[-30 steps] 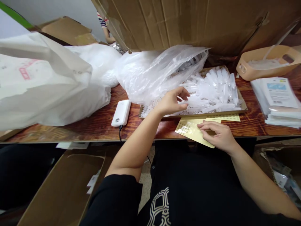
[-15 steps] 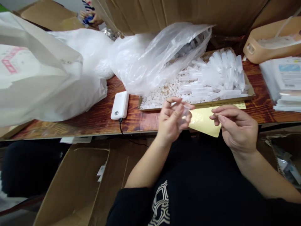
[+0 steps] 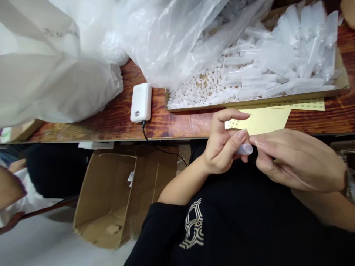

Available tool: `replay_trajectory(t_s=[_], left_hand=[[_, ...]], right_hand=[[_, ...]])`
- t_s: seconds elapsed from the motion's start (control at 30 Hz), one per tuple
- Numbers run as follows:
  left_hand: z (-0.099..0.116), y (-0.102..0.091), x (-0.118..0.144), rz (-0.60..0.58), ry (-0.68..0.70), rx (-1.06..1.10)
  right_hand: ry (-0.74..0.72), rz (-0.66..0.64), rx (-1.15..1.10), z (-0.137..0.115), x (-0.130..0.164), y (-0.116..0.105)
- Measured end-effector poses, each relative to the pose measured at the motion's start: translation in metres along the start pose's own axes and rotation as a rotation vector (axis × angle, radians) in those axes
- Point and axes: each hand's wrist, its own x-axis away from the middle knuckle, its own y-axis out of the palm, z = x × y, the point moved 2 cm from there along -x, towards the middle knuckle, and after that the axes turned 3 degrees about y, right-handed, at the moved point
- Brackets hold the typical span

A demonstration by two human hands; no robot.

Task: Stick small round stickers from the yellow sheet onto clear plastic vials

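Below the wooden table's [image 3: 91,123] edge, we pinch a small clear tube [image 3: 245,149] in our left hand [image 3: 223,147]; right hand [image 3: 296,159] fingertips close at its end, best kept steady.

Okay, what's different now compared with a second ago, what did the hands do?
The left hand left the tray of clear tubes and came back toward the body, now gripping one small clear tube. The right hand lifted off the yellow sticker sheet and its fingertips meet the tube's end. The sheet, the tray, the white power bank and the plastic bags kept their places on the table.
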Motion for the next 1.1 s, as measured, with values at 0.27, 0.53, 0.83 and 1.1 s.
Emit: replay_trajectory(t_s=[0.27,0.53,0.83,1.1], left_hand=[[-0.018,-0.007,0.000,0.034,0.130,-0.187],[-0.032,-0.008,-0.003,0.060,0.178,-0.201],[-0.014,-0.004,-0.003,0.044,0.276,-0.165],[-0.017,-0.004,-0.002,0.082,0.170,-0.184]], right_hand=[[-0.262,0.002,0.207,-0.017,0.001,-0.007],[-0.173,-0.039,0.160,-0.024,0.005,-0.011],[-0.168,-0.060,0.162,-0.027,0.000,-0.013],[-0.313,-0.044,0.222,-0.015,-0.007,-0.003]])
